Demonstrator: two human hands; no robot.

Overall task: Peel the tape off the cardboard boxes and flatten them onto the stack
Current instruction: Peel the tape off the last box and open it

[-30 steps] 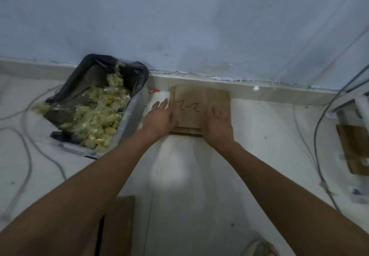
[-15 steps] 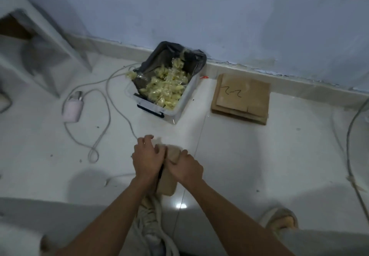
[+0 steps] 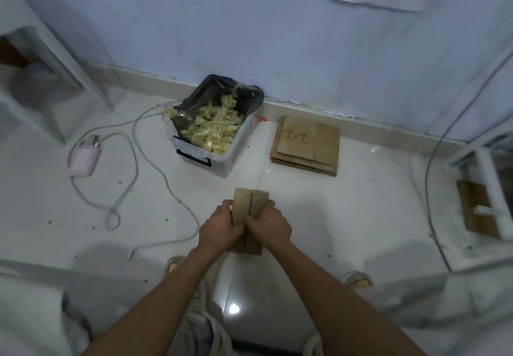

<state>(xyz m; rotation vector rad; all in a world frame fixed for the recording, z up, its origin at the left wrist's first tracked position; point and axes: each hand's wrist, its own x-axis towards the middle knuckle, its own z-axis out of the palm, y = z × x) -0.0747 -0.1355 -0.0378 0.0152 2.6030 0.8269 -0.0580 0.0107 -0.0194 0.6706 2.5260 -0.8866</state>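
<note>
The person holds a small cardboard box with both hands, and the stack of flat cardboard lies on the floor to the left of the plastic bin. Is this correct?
Not quite. In the head view the stack of flat cardboard lies to the right of the plastic bin, by the wall. The rest holds: the left hand and right hand both grip the small cardboard box.

**Open tile ahead, clutter at the edges**

Bare floor (image 3: 319, 203) between hands and flattened stack (image 3: 306, 146) by the wall. Left of that path: plastic bin (image 3: 222, 158) of crumpled tape, then looping cable (image 3: 136, 161) and pink charger (image 3: 84, 159) (well apart). Far right: white frame (image 3: 488, 178), hanging cord (image 3: 427, 178).
</note>
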